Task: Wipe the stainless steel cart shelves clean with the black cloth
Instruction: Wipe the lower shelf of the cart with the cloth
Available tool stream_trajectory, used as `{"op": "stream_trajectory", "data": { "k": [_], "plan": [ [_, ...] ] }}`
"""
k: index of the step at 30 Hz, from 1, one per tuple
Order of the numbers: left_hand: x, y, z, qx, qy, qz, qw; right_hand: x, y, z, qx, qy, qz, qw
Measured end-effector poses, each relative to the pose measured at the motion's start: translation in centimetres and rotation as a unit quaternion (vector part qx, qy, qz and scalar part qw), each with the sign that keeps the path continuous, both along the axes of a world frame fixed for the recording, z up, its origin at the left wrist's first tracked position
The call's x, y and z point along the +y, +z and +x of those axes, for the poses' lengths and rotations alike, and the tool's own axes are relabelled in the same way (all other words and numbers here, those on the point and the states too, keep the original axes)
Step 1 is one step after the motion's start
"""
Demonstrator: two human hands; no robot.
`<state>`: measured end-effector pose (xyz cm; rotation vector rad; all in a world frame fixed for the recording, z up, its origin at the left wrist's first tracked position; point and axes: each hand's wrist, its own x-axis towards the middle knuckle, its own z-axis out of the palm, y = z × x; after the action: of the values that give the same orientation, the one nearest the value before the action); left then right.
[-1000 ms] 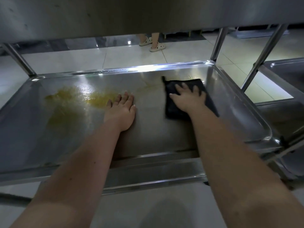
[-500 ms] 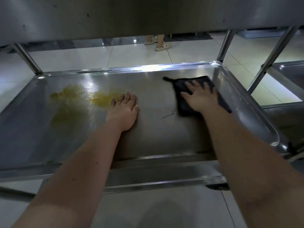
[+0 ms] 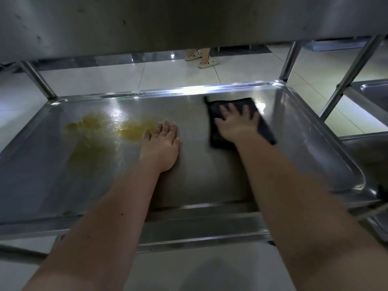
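The stainless steel cart shelf (image 3: 327,131) is stretching across in front of the person, a shallow tray with a raised rim, sitting under the cart's upper shelf (image 3: 168,24), which is filling the top of the view. At the far left corner a slanted steel post (image 3: 37,80) is rising from the rim.

On the left half of the shelf a yellow, wet-looking stain (image 3: 92,141) is spreading out, with light glinting off its far edge. Its right end is reaching the fingertips of the left hand (image 3: 160,147), which is lying palm down on the bare metal near the middle, fingers straight and close together, holding nothing.

Beyond the far rim, on the pale tiled floor (image 3: 109,78), someone's feet in light sandals (image 3: 202,57) are standing.

To the right of the left hand and apart from it, the black cloth (image 3: 266,131) is lying flat on the shelf toward the far right corner, near the back rim. The right hand (image 3: 236,124) is pressing down on it with fingers spread and straight, not curled around the fabric; hand and cloth are looking slightly blurred.

Past the cloth a right-hand post (image 3: 290,61) is standing at the far corner, and a neighbouring steel cart (image 3: 373,93) is showing at the right edge.
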<state>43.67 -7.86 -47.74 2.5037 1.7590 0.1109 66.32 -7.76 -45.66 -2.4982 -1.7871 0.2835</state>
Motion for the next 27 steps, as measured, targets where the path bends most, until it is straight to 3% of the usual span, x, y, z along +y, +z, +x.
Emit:
{"op": "stream_trajectory", "data": {
  "k": [3,8,15,18,21,27],
  "plan": [
    [0.2,-0.1,-0.2,0.000,-0.004,0.002,1.000,1.2,-0.3,-6.0,0.011,0.082,0.011,0.996],
    [0.3,0.0,-0.5,-0.002,-0.005,-0.011,1.000,1.1,-0.1,-4.5,0.026,0.074,0.012,0.997],
    [-0.3,0.5,-0.1,0.000,0.002,-0.021,1.000,-3.5,0.0,10.0,-0.013,-0.087,0.005,0.996],
    [-0.4,0.5,0.1,-0.003,0.001,-0.017,1.000,-5.4,0.0,12.5,-0.010,-0.130,0.000,0.992],
    [-0.3,0.3,0.1,0.002,0.004,-0.013,1.000,-4.6,0.0,9.3,-0.002,-0.124,0.008,0.992],
    [-0.2,0.2,-0.3,0.004,0.004,-0.011,1.000,-0.2,-0.9,-5.2,0.009,0.072,0.014,0.997]
  ]
}}
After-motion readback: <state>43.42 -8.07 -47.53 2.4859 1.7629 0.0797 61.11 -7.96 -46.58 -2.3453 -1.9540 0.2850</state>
